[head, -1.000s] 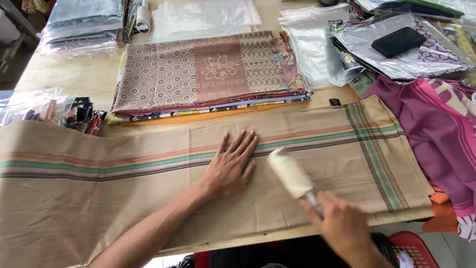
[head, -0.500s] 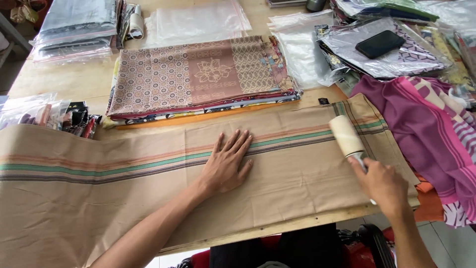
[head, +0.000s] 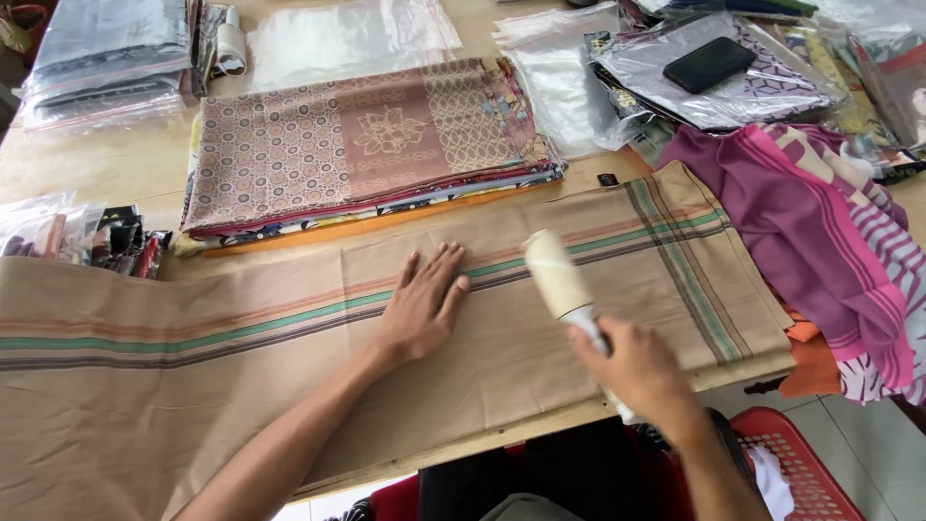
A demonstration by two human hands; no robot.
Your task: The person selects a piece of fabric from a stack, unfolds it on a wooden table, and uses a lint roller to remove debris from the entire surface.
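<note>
From the head camera, your left hand (head: 422, 307) lies flat, fingers spread, pressing the tan striped cloth (head: 289, 386) on the wooden table (head: 106, 164). Your right hand (head: 637, 371) is closed around the handle of a lint roller (head: 559, 280). The roller rests on the cloth just right of your left hand, its long axis running from your grip up and leftward toward the stack of patterned fabrics (head: 367, 140).

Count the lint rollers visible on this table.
2. One lint roller is in the right hand, on the tan striped cloth that the left hand presses flat. A second roller lies at the table's far left. Others may be hidden under the bags.
</note>
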